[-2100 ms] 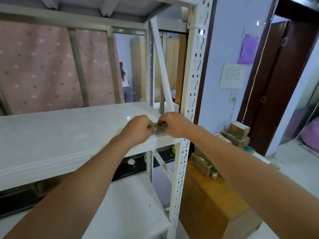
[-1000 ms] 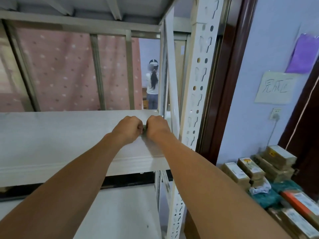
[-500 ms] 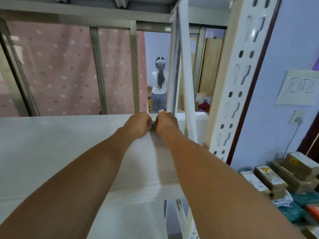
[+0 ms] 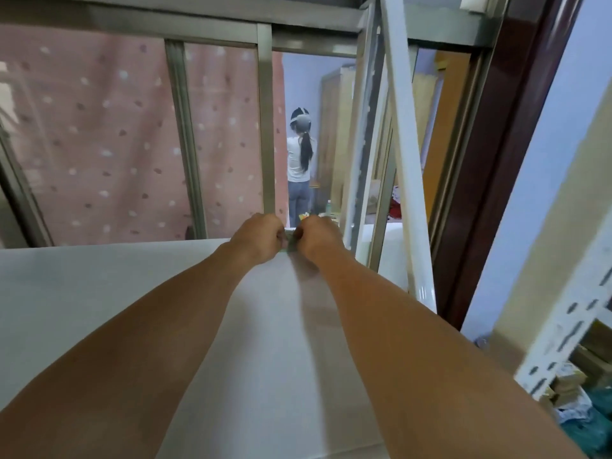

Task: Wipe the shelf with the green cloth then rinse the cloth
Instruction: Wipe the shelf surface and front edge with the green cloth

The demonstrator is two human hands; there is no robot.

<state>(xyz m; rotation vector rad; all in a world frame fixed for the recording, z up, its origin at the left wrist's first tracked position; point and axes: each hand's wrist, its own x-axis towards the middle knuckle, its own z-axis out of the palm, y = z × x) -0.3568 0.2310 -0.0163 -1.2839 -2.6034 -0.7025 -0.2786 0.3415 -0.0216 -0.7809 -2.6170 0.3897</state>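
I read this as step 1 of 2, the wipe. Flat white board shelf [image 4: 99, 293] under both arms. Left hand [image 4: 256, 238] fisted at the far edge, touching the right hand [image 4: 318, 240], also fisted. Both clamp the folded green cloth [image 4: 288, 244]; only a sliver shows between them, pressed on the shelf. White slotted metal upright [image 4: 569, 313] on the right. Next: drag cloth back towards me, keep pressure. Rinse not yet started.
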